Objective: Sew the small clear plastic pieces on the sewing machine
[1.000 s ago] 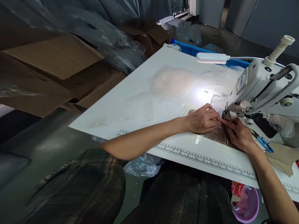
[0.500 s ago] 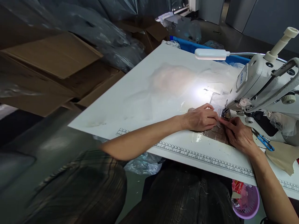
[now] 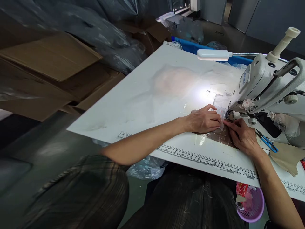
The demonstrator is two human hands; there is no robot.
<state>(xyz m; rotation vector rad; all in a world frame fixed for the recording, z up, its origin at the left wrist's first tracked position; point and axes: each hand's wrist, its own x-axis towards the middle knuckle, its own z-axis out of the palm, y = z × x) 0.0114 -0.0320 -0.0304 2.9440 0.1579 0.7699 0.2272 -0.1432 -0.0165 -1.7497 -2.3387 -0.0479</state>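
Observation:
A white sewing machine [image 3: 259, 82] stands at the right of the white table, its needle area just beyond my fingers. My left hand [image 3: 205, 119] rests with bent fingers on thin, sheer white fabric [image 3: 220, 111] left of the presser foot. Close to the foot, my right hand [image 3: 241, 133] has its index finger and thumb at the fabric's near edge; what lies between them is too small to make out. Under both hands is a shiny brown plate [image 3: 220, 137].
A lamp [image 3: 213, 55] lights the white table [image 3: 133, 105]. Blue snips [image 3: 268, 142] and a beige piece [image 3: 284, 156] lie right of my right hand. A purple basket [image 3: 256, 206] is below the edge; cardboard boxes [image 3: 54, 57] stand left.
The whole view has shifted slightly. Both hands stay at the presser foot, with only a very small change in the left fingers on the fabric.

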